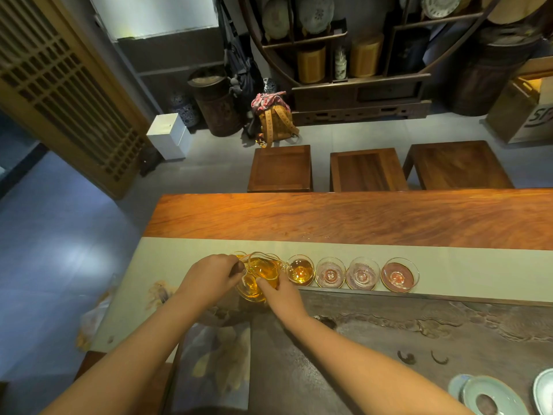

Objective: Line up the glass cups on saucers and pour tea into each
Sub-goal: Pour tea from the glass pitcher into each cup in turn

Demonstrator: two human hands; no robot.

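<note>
Glass cups (361,274) sit on saucers (401,290) in a row on the table (329,217). One filled cup (300,272) holds tea, and three to its right look empty. The left hand (212,277) grips the pitcher (263,271) and the right hand (282,292) steadies it with straight fingers. Pouring seems midway; next, carry the spout rightward.

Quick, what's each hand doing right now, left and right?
Left hand: grips the clear glass pitcher of amber tea.
Right hand: open, extended fingers resting against the pitcher's side.

Row of glass cups (361,274); tilted tea pitcher (264,269)
</note>
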